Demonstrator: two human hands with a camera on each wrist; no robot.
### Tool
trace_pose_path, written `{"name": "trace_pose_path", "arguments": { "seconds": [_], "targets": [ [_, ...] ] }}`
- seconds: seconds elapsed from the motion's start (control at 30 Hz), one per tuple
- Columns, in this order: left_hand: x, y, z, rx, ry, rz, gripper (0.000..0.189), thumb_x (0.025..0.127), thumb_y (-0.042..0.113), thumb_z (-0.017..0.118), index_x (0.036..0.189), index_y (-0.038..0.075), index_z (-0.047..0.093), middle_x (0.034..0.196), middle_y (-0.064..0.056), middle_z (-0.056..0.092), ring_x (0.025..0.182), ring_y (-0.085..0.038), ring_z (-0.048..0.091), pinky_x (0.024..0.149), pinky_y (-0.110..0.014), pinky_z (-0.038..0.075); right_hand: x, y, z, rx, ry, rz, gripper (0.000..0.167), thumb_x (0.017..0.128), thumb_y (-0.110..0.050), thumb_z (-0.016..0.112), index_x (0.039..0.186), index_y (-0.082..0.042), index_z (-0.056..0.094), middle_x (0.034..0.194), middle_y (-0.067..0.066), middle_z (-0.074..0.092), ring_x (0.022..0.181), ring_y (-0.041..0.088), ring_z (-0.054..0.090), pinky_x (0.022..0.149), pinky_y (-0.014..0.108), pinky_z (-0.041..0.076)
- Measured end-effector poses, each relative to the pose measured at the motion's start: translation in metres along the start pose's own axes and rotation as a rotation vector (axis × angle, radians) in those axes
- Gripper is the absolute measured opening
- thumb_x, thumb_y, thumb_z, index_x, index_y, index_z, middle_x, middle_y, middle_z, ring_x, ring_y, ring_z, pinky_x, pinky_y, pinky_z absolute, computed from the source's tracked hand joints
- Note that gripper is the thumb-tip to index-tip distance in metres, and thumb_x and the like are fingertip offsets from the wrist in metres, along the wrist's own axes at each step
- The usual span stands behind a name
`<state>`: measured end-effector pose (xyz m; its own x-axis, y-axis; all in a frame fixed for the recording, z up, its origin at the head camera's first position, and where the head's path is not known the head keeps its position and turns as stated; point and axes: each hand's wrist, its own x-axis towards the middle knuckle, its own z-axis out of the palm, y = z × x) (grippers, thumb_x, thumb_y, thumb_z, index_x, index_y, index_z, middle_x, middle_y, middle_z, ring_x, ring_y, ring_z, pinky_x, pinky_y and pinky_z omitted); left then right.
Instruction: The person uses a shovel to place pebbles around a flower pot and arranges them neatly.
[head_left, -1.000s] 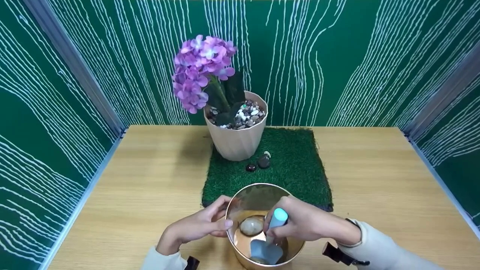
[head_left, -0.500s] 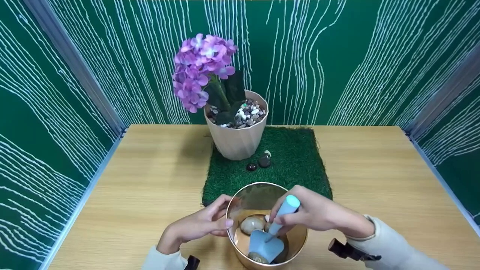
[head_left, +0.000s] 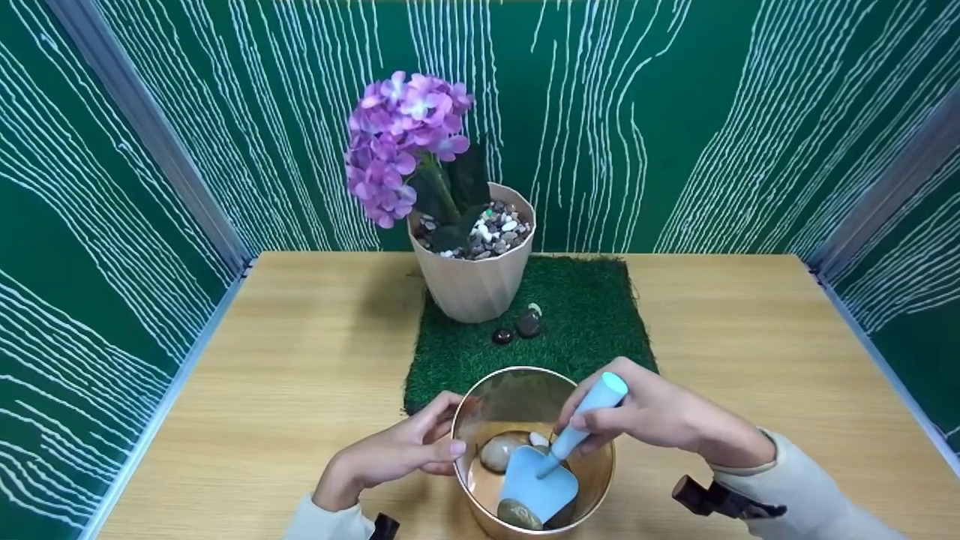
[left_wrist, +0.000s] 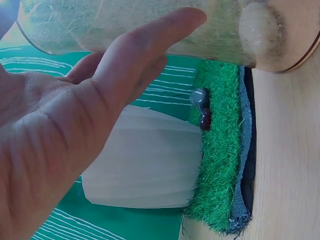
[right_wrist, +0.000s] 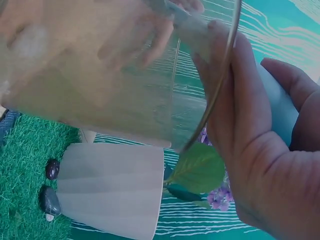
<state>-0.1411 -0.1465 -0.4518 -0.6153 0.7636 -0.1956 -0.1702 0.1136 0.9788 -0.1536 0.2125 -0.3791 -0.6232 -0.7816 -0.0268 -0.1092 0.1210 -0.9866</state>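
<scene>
A clear glass container (head_left: 525, 397) with a gold rim stands at the table's front. My left hand (head_left: 405, 446) is around its left side, thumb by the rim and fingers behind; in the left wrist view the thumb lies along the glass (left_wrist: 150, 30). My right hand (head_left: 660, 416) grips the handle of a light-blue trowel (head_left: 540, 484), tilted with its blade inside the container. A pale stone (head_left: 496, 454), a brownish stone (head_left: 519, 514) and a small white stone (head_left: 538, 439) show beside the blade. The blade partly hides the bottom.
Behind the container lies a green artificial-grass mat (head_left: 592, 315). On it stand a pot (head_left: 476, 289) with purple flowers (head_left: 405, 142) and pebbles, and a few loose dark stones (head_left: 529, 324). Green walls with white lines enclose the wooden table (head_left: 300, 337).
My right hand has moved up and to the right with the trowel. Its blade has tilted flatter, and more of the brownish stone shows at the front. My left hand has stayed on the container.
</scene>
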Motion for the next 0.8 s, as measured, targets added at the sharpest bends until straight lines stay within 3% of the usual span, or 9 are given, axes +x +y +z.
{"name": "trace_pose_path", "arguments": {
  "seconds": [0.2,0.53,0.8],
  "targets": [
    [0.0,0.001,0.001,-0.009,0.004,-0.002,0.06,0.12,0.027,0.059,0.163,-0.001,0.028,0.176,-0.031,0.038,0.152,-0.04,0.055,0.113,-0.043,0.064,-0.006,0.003,-0.006,0.015,0.035,0.032,0.025,0.112,-0.001,0.064,0.119,0.021,0.073,0.115,0.045,0.076,0.094,0.011,0.085,0.082,0.032,0.071],
    [0.0,0.001,0.001,-0.012,0.004,-0.011,0.062,0.12,0.029,0.059,0.164,0.0,0.027,0.178,-0.03,0.036,0.158,-0.046,0.049,0.115,-0.046,0.062,-0.011,0.007,-0.013,0.079,0.061,0.088,0.03,0.113,-0.004,0.062,0.12,0.025,0.07,0.11,0.003,0.087,0.094,0.012,0.084,0.084,0.03,0.071],
    [0.0,0.001,0.001,-0.003,0.003,-0.005,0.062,0.12,0.03,0.059,0.165,0.0,0.027,0.179,-0.03,0.035,0.158,-0.045,0.049,0.115,-0.044,0.063,-0.013,0.014,-0.017,0.15,0.06,0.107,0.034,0.114,-0.002,0.058,0.123,0.031,0.064,0.111,0.002,0.086,0.094,0.011,0.085,0.085,0.027,0.07]
  ]
}}
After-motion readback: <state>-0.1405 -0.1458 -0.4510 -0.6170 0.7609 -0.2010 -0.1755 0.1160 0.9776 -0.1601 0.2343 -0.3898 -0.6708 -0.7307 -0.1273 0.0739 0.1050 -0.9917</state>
